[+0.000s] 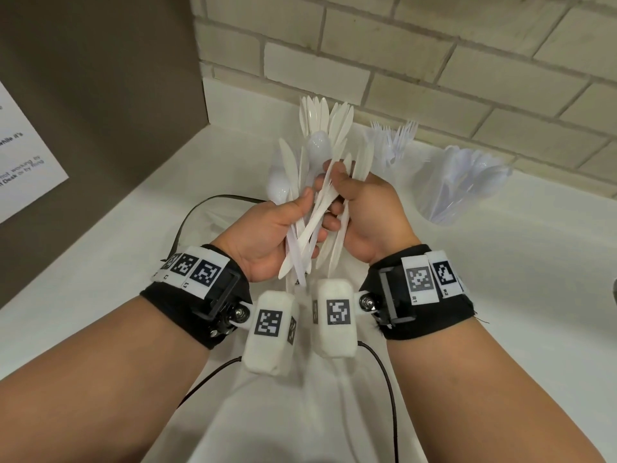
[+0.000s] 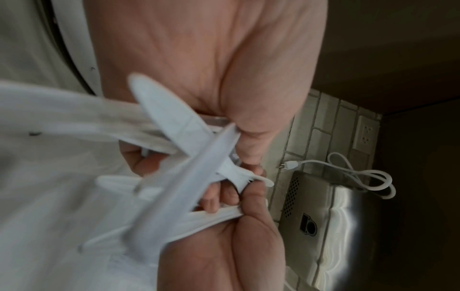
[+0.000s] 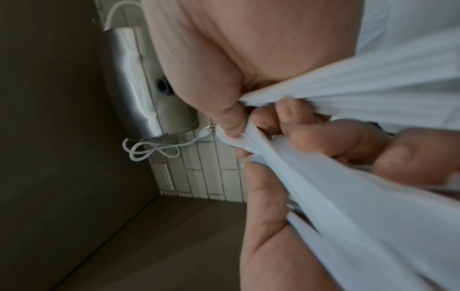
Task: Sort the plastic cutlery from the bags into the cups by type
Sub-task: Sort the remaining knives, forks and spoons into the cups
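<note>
Both hands meet over the white counter [image 1: 500,295] and share a bundle of white plastic cutlery [image 1: 309,228], mostly knives plus two spoons [image 1: 319,145]. My left hand [image 1: 297,212] grips the bundle from the left, thumb on top. My right hand [image 1: 347,192] grips it from the right, fingers curled round several handles. The left wrist view shows blurred handles [image 2: 194,157] crossing between the two palms. More knife blades [image 1: 330,118] fan up behind the hands; what they stand in is hidden. A clear cup of forks [image 1: 390,145] and a clear cup of spoons [image 1: 464,185] stand by the wall.
A brick wall [image 1: 434,61] runs along the back and a dark panel [image 1: 100,95] with a paper sign [image 1: 20,155] closes the left. A black cable [image 1: 187,218] loops on the counter. The wrist views show a steel wall unit [image 3: 132,94], a white power cord [image 2: 361,173] and an outlet [image 3: 164,177].
</note>
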